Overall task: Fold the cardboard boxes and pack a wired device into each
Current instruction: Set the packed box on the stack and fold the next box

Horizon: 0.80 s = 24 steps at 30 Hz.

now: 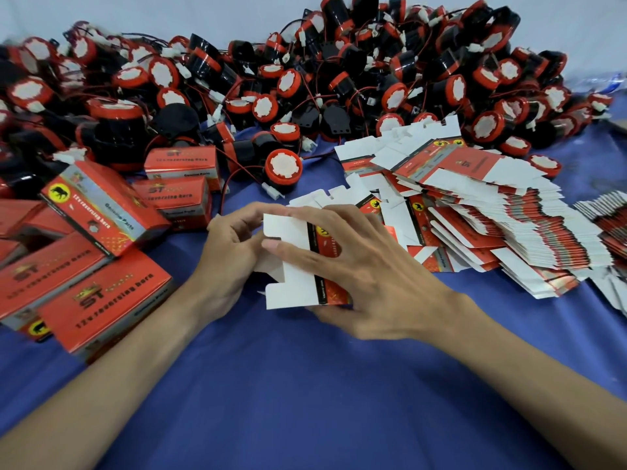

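A flat red-and-white cardboard box blank (298, 266) is held between both hands above the blue cloth. My left hand (230, 259) pinches its white flap at the left edge. My right hand (359, 266) lies over its printed side, fingers spread across the top and thumb curled under the bottom edge. A fanned stack of flat box blanks (475, 212) lies to the right. Behind it all stretches a big heap of black-and-red wired devices (305, 79); one device (283, 169) with its wire and white plug lies closest, just beyond the hands.
Several folded red boxes (105, 198) are piled at the left, close to my left forearm. The blue cloth (288, 401) covers the table. More flat blanks (607, 215) sit at the far right edge.
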### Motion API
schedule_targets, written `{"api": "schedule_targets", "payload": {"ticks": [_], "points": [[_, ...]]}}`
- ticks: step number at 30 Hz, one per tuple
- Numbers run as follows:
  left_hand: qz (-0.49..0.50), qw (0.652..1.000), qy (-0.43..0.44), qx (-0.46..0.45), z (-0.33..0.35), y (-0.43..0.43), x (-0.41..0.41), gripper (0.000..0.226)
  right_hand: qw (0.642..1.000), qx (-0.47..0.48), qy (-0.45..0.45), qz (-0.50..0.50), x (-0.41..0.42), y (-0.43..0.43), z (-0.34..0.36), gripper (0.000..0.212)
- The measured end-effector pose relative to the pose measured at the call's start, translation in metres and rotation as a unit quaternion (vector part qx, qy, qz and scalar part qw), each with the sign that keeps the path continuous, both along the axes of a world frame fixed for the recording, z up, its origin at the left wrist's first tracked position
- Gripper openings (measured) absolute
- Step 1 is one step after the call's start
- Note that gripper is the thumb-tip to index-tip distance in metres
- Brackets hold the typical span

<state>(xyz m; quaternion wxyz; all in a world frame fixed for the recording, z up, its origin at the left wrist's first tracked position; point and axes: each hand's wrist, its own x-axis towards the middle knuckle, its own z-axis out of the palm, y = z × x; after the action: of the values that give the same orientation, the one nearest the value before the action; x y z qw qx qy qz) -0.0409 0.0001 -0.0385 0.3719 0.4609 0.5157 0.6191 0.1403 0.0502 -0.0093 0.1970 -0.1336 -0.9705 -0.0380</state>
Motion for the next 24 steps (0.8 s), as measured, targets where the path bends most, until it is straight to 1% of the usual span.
{"api": "schedule_targets", "payload": {"ticks": [4,7,9,12,16,18,20,22,24], "points": [[-0.024,0.999,-0.018,0.011,0.001,-0.001,0.002,0.039,1.000,0.018,-0.013,0.011,0.000,0.002,-0.001,0.059],[-0.016,0.999,-0.018,0.028,0.001,0.000,0.002,0.039,0.999,0.026,-0.011,0.025,0.001,0.004,-0.002,0.055],[-0.007,0.999,0.004,0.038,0.000,-0.001,0.003,0.035,0.999,0.015,-0.004,0.032,0.002,0.006,-0.003,0.053],[0.014,0.996,0.066,0.051,-0.001,-0.002,0.003,0.032,0.999,0.002,0.003,0.037,0.002,0.008,-0.004,0.052],[0.035,0.985,0.150,0.083,0.001,-0.003,0.005,0.046,0.999,-0.015,0.017,0.036,0.003,0.011,-0.006,0.054],[0.048,0.984,0.147,0.090,0.002,-0.004,0.005,0.043,0.999,-0.018,0.028,0.032,0.002,0.011,-0.006,0.053],[0.054,0.986,0.137,0.079,0.003,-0.005,0.005,0.038,0.999,-0.014,0.040,0.032,0.002,0.011,-0.008,0.050],[0.031,0.987,0.146,0.063,0.005,-0.005,0.006,0.036,0.997,-0.021,0.060,0.034,0.002,0.012,-0.010,0.046],[-0.013,0.988,0.144,0.045,0.007,-0.005,0.009,0.038,0.995,-0.040,0.082,0.031,0.003,0.014,-0.009,0.041]]}}
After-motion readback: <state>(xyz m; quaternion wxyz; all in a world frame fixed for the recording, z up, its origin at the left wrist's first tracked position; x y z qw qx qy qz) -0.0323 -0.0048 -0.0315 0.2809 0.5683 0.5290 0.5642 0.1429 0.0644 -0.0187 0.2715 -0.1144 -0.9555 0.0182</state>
